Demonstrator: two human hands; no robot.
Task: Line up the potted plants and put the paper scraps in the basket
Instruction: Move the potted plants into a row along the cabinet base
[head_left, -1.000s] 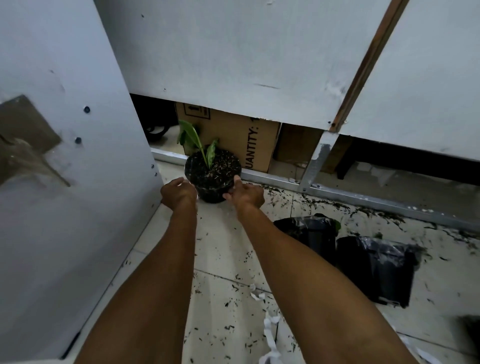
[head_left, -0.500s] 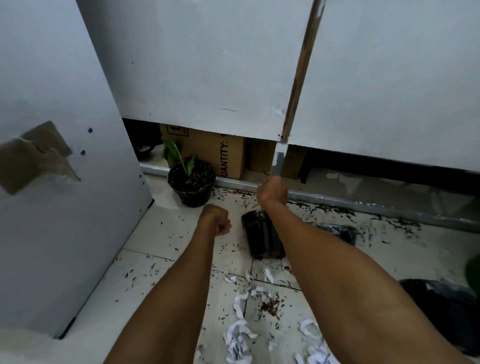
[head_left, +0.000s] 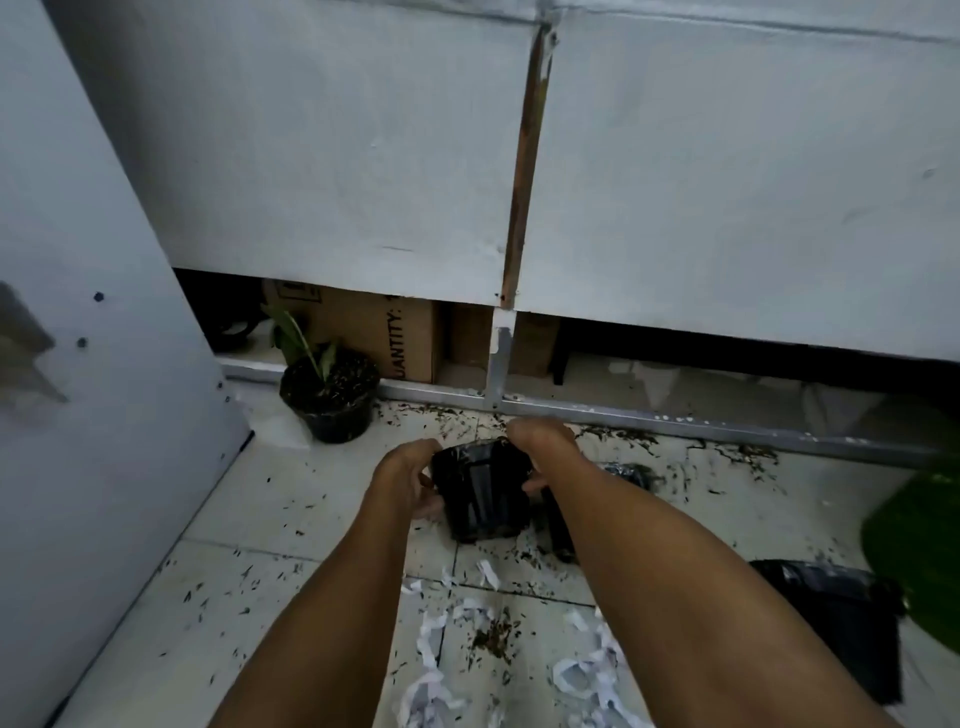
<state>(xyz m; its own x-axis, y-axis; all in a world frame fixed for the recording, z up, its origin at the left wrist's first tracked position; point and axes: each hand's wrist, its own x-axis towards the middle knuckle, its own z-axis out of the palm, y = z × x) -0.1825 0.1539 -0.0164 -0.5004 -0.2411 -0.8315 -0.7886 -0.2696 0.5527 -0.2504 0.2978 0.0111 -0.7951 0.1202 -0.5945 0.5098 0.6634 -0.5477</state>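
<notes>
Though hands (head_left: 475, 473) grip the black pot (head_left: 482, 491), its plant stays hidden.

Both arms reach forward; left grip (head_left: 408, 480) and right grip (head_left: 543, 452) apparently clasp inward.

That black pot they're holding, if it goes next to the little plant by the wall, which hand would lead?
Probably the left hand. It grips the black pot on the side facing the potted plant, which stands further left by the wall. The right hand holds the far side, so it would likely just steady.
</notes>
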